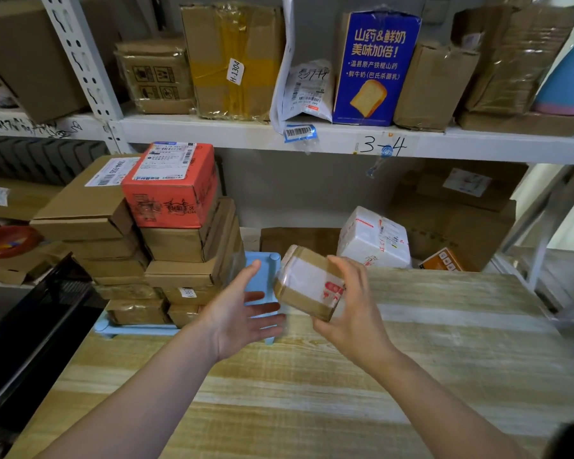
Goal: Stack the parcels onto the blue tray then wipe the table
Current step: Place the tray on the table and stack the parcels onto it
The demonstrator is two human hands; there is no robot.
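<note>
A small brown taped parcel [307,283] is held above the wooden table [411,359], tilted, with my right hand [352,309] gripping its right side. My left hand [242,309] is open, palm toward the parcel, just left of it and not clearly touching it. Behind my left hand lies the blue tray [262,273] at the table's left rear. Two tall stacks of cardboard parcels [166,256] stand on the tray's left part, with a red box [173,187] on top of the right stack.
A white wrapped parcel [375,240] and an orange box [441,260] sit behind the table's far edge on the lower shelf. The upper shelf [345,137] carries several boxes. A dark crate [37,323] lies left of the table.
</note>
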